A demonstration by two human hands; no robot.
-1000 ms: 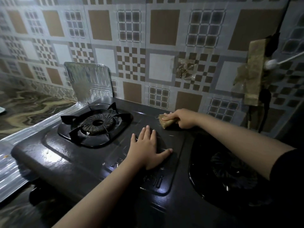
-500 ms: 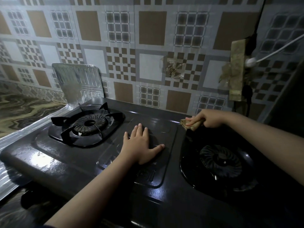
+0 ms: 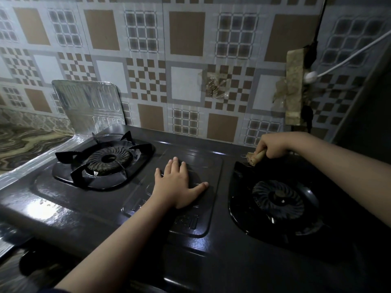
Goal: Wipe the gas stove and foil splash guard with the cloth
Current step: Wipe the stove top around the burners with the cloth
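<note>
Right hand: the right hand [image 3: 273, 147], at the right of the frame, had its fingers curled round a bunched tan cloth [image 3: 255, 158] and pressed it to the back rim of the stove above the right burner [image 3: 278, 199].
Left hand: the left hand [image 3: 178, 187] lay flat at the middle of the frame, fingers straight and spread, holding nothing, palm down on the raised centre panel of the stove [image 3: 127, 240].
Stove: a dark two-burner top filled the lower frame; the left burner [image 3: 109, 159] carried its black pan support, while the right burner sat bare in its round well.
Splash guard: the foil splash guard [image 3: 88, 104] stood upright at the upper left, behind the left burner and against the tiled wall [image 3: 186, 32], well apart from the cloth.
Table: a marbled table [image 3: 25, 142] showed at the far left, with a foil strip running along the stove's left edge.
Progress: judging by the cloth's place, the wiping was at the back right of the stove; the surface shone in patches, but which parts were already clean could not be told.
Left to do: the guard appeared untouched, and the right well and front edge probably remained.
</note>
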